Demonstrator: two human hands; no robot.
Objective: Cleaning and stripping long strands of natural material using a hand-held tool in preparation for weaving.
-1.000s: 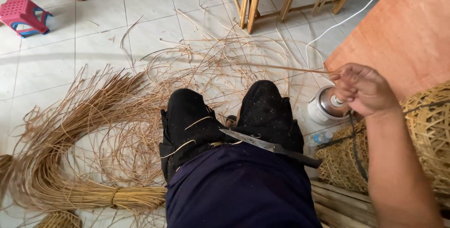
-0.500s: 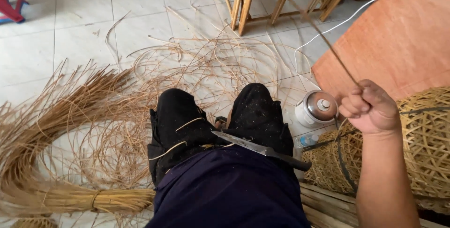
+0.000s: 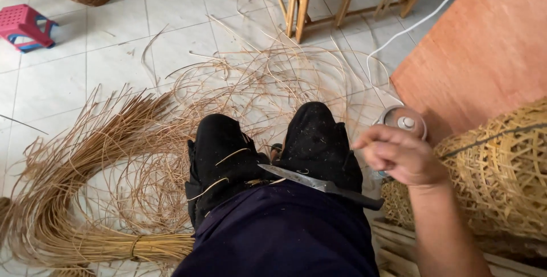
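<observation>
A round metal can is seen just beyond the fingertips of the right hand, partly covered by them, and honestly whether it's touched can't be told; the fingers are curled loosely inward with nothing visibly gripped. A knife is laid across the lap, just below and to the left of those fingers. A woven basket is set right beside the wrist, while loose rattan strips are spread over the tiled floor well apart from the fingers.

The right hand has dropped lower, its rattan strand gone from view.
</observation>
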